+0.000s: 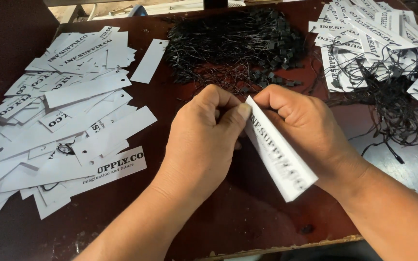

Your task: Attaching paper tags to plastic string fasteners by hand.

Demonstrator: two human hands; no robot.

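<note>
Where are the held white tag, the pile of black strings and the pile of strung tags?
held white tag point(279, 162), head view, middle of its printed face
pile of black strings point(233, 43), head view, centre of the heap
pile of strung tags point(378, 38), head view, a white tag near the middle

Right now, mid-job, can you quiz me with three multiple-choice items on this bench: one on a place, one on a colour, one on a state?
1. Where does the pile of loose black string fasteners lie?
A. at the far middle of the table
B. at the near edge
C. under the left pile of tags

2. What colour is the table top?
A. white
B. dark reddish brown
C. green

3. How is the white paper tag held?
A. lying flat, untouched
B. by the left hand alone
C. pinched at its top end between the left hand and right hand

Answers: 1 A, the pile sits beyond both hands. 2 B, the bare wood shows it. 3 C, fingers of both hands meet at its upper end.
</note>
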